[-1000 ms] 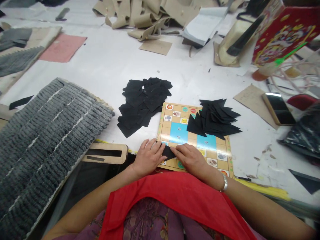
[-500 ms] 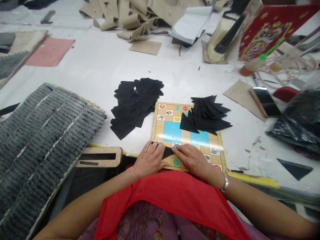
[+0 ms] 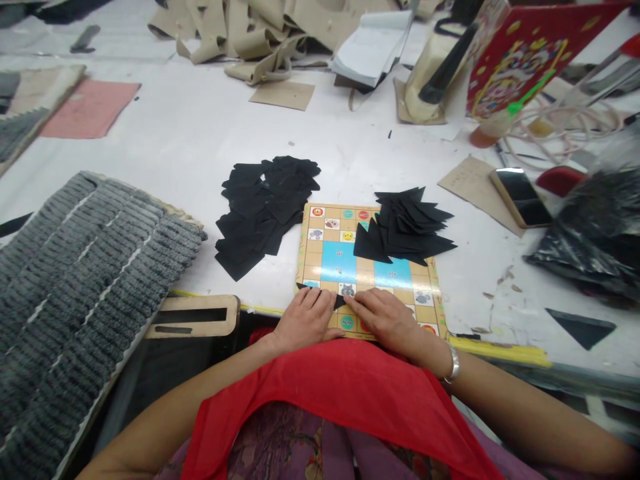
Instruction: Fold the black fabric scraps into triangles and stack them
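A small black fabric piece (image 3: 340,301) lies on a printed game board (image 3: 313,259) at the front of the table. My left hand (image 3: 306,318) covers most of it, fingers together and pressing it down. At its right end, the fingertips of my right hand (image 3: 384,320) pinch and press the cloth against the board. Both hands are closed on it, and its full shape is hidden. Folded, pointed black pieces (image 3: 410,227) are stacked on the board's upper right. Left of the board spreads a pile of flat black pieces (image 3: 267,207).
A grey ribbed knit stack (image 3: 100,267) and a slotted wooden template (image 3: 195,315) are at left. On the right are a phone (image 3: 520,197), a black plastic bag (image 3: 590,233) and a black triangle (image 3: 580,327). Beige scraps (image 3: 250,33) lie at the back.
My left hand has slid slightly right along the black piece toward my right hand, so less cloth shows between them. The whole view has shifted a little.
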`<state>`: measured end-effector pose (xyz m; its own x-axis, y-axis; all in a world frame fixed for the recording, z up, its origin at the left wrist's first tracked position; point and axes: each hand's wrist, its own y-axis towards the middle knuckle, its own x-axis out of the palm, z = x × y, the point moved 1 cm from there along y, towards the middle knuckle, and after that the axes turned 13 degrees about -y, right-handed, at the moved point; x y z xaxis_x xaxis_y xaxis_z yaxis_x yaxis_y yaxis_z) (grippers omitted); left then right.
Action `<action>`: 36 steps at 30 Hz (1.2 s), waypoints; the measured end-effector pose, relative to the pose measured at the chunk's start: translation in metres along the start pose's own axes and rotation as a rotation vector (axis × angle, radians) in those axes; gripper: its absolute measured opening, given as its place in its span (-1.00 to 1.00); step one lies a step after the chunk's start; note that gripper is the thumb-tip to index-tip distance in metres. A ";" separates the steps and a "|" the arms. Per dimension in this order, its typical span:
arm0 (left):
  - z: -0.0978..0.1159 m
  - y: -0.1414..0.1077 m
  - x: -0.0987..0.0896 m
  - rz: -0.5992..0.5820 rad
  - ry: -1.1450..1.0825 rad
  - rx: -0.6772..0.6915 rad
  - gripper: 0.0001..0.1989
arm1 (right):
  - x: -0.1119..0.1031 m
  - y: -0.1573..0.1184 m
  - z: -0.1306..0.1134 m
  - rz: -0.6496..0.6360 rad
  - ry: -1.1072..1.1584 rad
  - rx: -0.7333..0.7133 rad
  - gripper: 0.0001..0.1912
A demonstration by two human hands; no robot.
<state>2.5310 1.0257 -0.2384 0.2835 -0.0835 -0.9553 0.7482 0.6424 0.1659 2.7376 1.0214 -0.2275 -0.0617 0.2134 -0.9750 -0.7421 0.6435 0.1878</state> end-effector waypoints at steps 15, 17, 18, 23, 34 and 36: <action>0.006 0.003 -0.001 -0.063 0.001 -0.042 -0.32 | 0.011 -0.016 -0.003 0.052 0.105 0.189 -0.64; 0.006 0.003 -0.001 -0.064 -0.006 -0.046 -0.32 | 0.009 -0.016 -0.004 0.036 0.072 0.142 -0.63; 0.006 0.003 -0.001 -0.061 -0.010 -0.047 -0.31 | 0.008 -0.015 -0.005 0.023 0.057 0.122 -0.63; 0.008 0.002 0.002 -0.040 -0.003 -0.055 -0.30 | 0.000 -0.011 -0.006 -0.065 -0.015 0.080 -0.60; 0.018 -0.003 0.007 0.020 0.050 -0.096 -0.17 | 0.004 -0.008 -0.017 0.039 -0.025 0.236 -0.62; 0.021 -0.006 0.010 0.062 0.053 -0.096 -0.17 | 0.004 -0.004 -0.023 0.050 -0.099 0.174 -0.64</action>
<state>2.5418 1.0054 -0.2439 0.2934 -0.0030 -0.9560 0.6688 0.7152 0.2030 2.7250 1.0023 -0.2348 -0.0235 0.3140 -0.9491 -0.6128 0.7456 0.2618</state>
